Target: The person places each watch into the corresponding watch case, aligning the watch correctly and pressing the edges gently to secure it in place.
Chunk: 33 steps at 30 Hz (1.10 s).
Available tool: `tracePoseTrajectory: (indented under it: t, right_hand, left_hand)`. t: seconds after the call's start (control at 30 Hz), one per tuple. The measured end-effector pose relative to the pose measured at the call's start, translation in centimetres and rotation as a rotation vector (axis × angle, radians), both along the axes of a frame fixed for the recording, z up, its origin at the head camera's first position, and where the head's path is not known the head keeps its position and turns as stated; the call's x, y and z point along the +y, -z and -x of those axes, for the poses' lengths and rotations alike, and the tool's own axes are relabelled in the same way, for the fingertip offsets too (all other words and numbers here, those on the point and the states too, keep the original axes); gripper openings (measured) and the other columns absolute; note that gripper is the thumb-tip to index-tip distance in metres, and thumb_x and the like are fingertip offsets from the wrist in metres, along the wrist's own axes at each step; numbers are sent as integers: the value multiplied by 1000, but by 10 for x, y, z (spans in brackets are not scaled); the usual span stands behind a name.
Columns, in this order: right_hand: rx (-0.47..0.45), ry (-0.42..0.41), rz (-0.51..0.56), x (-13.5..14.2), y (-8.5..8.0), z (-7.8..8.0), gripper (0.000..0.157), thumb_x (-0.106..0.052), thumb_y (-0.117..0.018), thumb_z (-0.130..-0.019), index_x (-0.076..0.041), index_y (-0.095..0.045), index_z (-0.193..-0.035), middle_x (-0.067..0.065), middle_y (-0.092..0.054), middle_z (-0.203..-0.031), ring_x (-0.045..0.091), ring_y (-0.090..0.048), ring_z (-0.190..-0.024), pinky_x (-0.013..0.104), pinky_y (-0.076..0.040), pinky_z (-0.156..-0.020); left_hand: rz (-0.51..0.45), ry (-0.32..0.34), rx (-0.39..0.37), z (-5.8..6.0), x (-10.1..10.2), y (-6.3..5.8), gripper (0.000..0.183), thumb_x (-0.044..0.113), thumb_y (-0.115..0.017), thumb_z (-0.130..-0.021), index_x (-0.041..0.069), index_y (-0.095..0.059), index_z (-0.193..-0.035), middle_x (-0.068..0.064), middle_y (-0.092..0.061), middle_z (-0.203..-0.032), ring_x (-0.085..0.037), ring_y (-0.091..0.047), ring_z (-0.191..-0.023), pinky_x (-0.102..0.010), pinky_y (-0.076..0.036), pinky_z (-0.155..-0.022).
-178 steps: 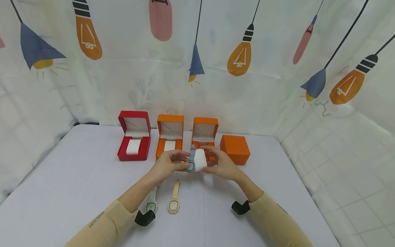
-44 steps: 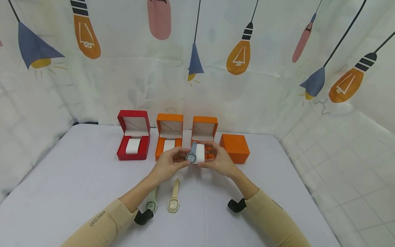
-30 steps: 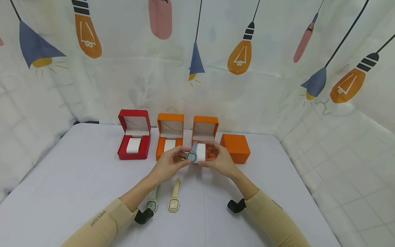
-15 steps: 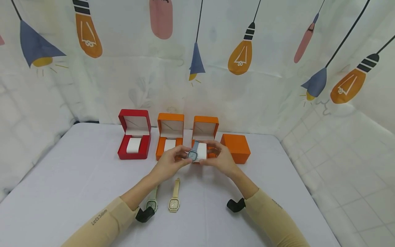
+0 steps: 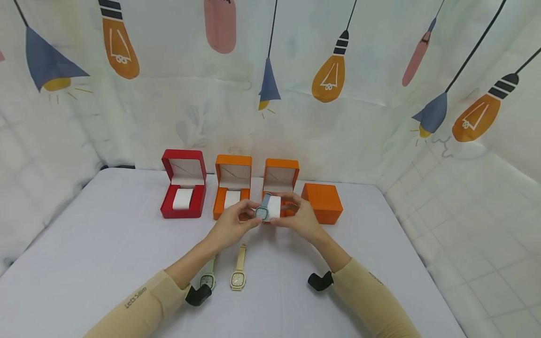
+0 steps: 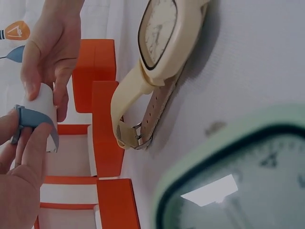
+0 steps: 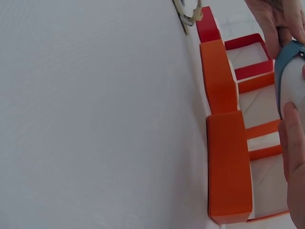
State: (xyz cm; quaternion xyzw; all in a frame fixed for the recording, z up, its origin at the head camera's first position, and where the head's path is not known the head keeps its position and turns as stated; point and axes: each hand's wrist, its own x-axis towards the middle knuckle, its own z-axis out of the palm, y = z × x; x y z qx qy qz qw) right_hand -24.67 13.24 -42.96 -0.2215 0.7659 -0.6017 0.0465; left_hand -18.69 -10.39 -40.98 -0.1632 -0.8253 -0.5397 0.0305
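Over the table, in front of the right-hand open orange box (image 5: pixel 281 176), both hands hold a blue-strapped watch (image 5: pixel 262 213) and a white watch cushion (image 5: pixel 274 206). My left hand (image 5: pixel 230 224) pinches the watch near its case, thumb at the front. My right hand (image 5: pixel 303 218) grips the cushion from the right, between thumb and fingers. In the left wrist view, the blue strap (image 6: pixel 35 118) curves along one end of the cushion (image 6: pixel 44 99). The right wrist view shows the strap (image 7: pixel 281 67) lying around the cushion's edge, right fingertips (image 7: pixel 289 112) on its side.
A cream watch (image 5: pixel 238 280) and a pale green watch (image 5: pixel 207 280), partly covered by the left wrist camera, lie nearer on the white table (image 5: pixel 127 263). Behind stand an open red box (image 5: pixel 169 204) and open orange box (image 5: pixel 220 202) with white cushions, plus a closed orange box (image 5: pixel 322 204).
Since the oldest frame, both hands have moved slightly away from the body with the watch and cushion, and the cushion stands less tilted. Over the last second the hands shift only slightly.
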Motion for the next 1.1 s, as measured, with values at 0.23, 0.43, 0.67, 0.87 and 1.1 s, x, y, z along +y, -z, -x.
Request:
tracePoseTrajectory:
  t: [0.23, 0.43, 0.67, 0.87, 1.1]
  right_hand:
    - [20, 12, -6, -3, -3, -1, 62, -18, -93, -78, -20, -63, -133, 3, -60, -131, 28, -63, -106, 42, -58, -82]
    - [39, 26, 8, -9, -6, -1, 64, -18, -94, -76, -19, -62, -132, 3, -60, -130, 27, -63, -107, 41, -58, -84]
    - [59, 32, -4, -12, -4, 0, 65, -14, -92, -78, -20, -60, -134, 3, -60, -132, 26, -63, -107, 39, -58, -86]
    - [47, -9, -9, -11, -6, 1, 71, -13, -93, -77, -20, -58, -139, 3, -57, -136, 27, -62, -111, 38, -58, -90]
    - [39, -18, 6, -6, -8, 3, 71, -13, -92, -79, -24, -59, -140, -1, -56, -140, 27, -59, -118, 46, -57, -93]
  left_hand:
    - [-6, -11, 30, 0, 2, 0, 35, 11, -78, -93, 7, -65, -125, -1, -66, -96, -21, -65, -94, -30, -58, -83]
    - [10, -31, 78, 0, 2, 1, 31, 11, -78, -92, 9, -65, -121, -2, -67, -111, -22, -64, -102, -33, -59, -85]
    - [6, -8, 80, 2, 3, 2, 28, 11, -77, -93, 11, -63, -118, -3, -66, -116, -24, -64, -108, -40, -58, -89]
    - [12, 38, 47, 2, -2, 0, 32, 9, -76, -94, 11, -61, -122, -1, -66, -117, -23, -62, -110, -45, -56, -94]
    - [8, 78, 8, 6, -10, -4, 54, 4, -78, -91, 8, -53, -139, -13, -59, -130, -35, -61, -117, -47, -54, -99]
